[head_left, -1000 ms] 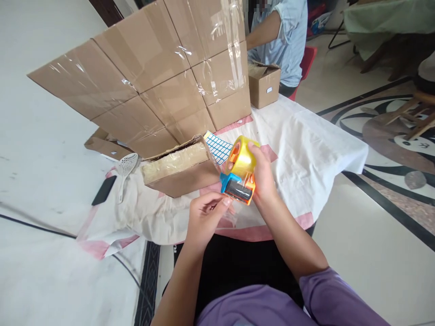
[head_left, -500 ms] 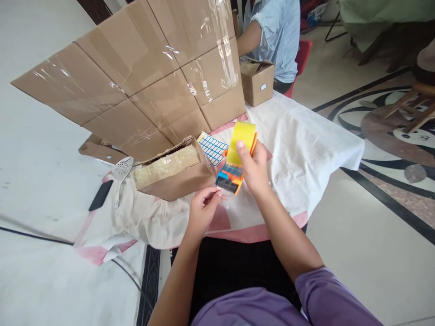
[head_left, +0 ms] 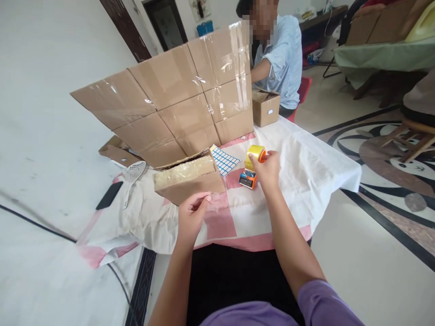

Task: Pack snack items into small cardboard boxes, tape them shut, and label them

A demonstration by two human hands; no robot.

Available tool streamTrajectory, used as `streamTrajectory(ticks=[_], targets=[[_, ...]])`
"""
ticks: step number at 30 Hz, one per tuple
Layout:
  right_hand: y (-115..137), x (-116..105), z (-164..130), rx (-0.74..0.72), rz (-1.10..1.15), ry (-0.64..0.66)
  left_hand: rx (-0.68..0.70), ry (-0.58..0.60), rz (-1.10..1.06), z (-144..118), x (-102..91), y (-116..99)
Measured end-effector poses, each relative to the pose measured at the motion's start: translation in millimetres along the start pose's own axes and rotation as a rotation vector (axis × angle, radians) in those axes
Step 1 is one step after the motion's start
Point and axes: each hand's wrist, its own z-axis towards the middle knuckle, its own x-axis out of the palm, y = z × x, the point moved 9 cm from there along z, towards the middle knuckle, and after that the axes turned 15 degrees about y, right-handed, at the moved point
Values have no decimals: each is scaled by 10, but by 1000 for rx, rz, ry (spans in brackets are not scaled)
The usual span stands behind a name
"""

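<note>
My right hand [head_left: 267, 170] grips an orange and blue tape dispenser [head_left: 250, 179] that carries a yellowish roll of packing tape [head_left: 254, 156]. Its thumb rests on the roll. To the left, my left hand [head_left: 194, 212] is closed in a pinch, apart from the dispenser; a thin, see-through strip of tape seems to run from its fingertips, though it is hard to see. Just beyond that hand lies a cardboard box [head_left: 195, 183] with clear tape along its narrow upper side. A sheet of blue-bordered labels [head_left: 225, 161] is between the box and the dispenser.
A tall taped cardboard panel [head_left: 183, 104] stands across the back of the cloth-covered table [head_left: 302, 181]. Behind the table sits a person in a light blue shirt [head_left: 287, 59], near a small box [head_left: 266, 111]. At left are a white skimmer [head_left: 133, 174] and a black phone-like slab [head_left: 109, 195].
My hands have moved apart: the left went left, while the right took the dispenser away and lowered it. The camera view has tilted up, showing more of the room.
</note>
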Motion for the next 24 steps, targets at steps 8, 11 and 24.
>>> streamTrajectory(ticks=[8, 11, 24], targets=[[1277, 658, -949, -418, 311, 786, 72, -54, 43, -97, -228, -118], [1467, 779, -1157, -438, 171, 853, 96, -67, 28, -147, -288, -105], [2269, 316, -1487, -499, 72, 827, -5, -297, 178, -192, -1048, 343]])
